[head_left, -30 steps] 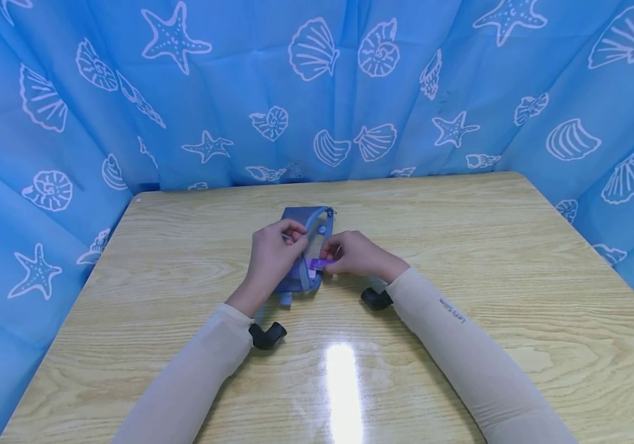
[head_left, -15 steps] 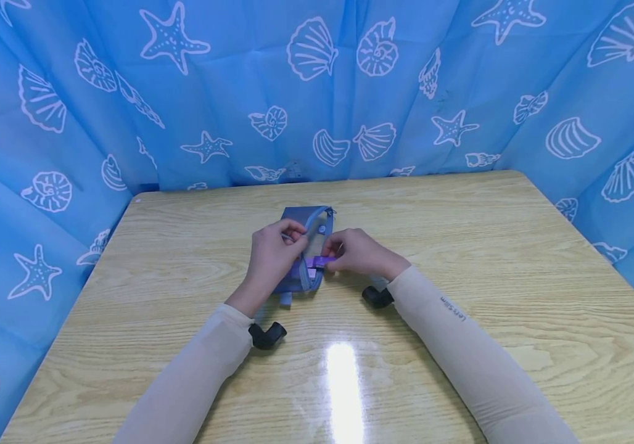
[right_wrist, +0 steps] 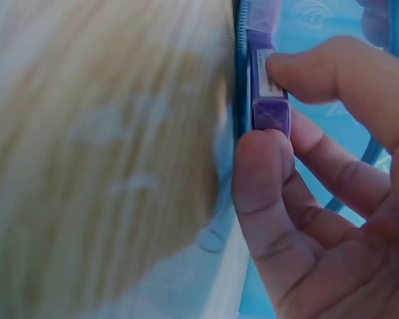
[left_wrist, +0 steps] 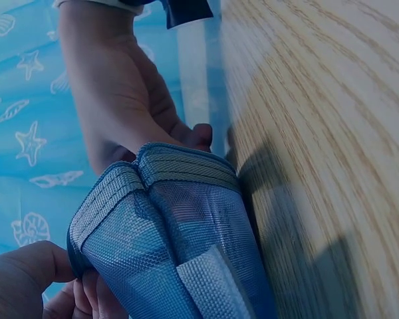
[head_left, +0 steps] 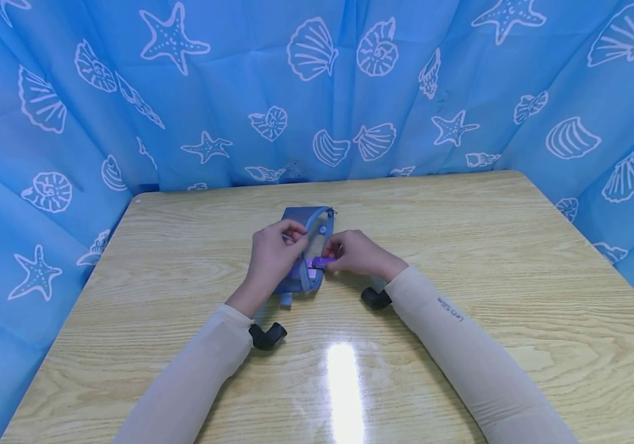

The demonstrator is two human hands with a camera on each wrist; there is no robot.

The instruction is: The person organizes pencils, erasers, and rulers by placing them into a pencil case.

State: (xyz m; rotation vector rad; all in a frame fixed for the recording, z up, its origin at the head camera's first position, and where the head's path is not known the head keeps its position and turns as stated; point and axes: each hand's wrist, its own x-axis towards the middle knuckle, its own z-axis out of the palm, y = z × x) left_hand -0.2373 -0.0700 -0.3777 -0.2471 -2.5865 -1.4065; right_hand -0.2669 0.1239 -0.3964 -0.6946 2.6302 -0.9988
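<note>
A blue-grey mesh zipper pouch (head_left: pixel 293 285) lies on the table with its zipped side spread apart. My left hand (head_left: pixel 274 253) pinches one edge of that opening between thumb and fingers; in the left wrist view the thumb and curled fingers of the left hand (left_wrist: pixel 36 282) meet at the pouch's rim. My right hand (head_left: pixel 358 253) pinches a small purple box (head_left: pixel 324 263) at the opening. Up close in the right wrist view, the thumb presses the purple box's (right_wrist: pixel 271 113) labelled side, and a fingertip touches its end. More purple shows behind it inside the pouch, its kind unclear.
The pouch stands on a wood-grain table (head_left: pixel 461 246), with a light reflection near the front. A blue curtain (head_left: pixel 339 92) with shell and starfish prints hangs behind and at both sides. Black curved pieces (head_left: pixel 268 336) sit at both wrists.
The purple box has shifted and turned slightly within my right fingers at the pouch's opening. My left hand and the pouch stay in place.
</note>
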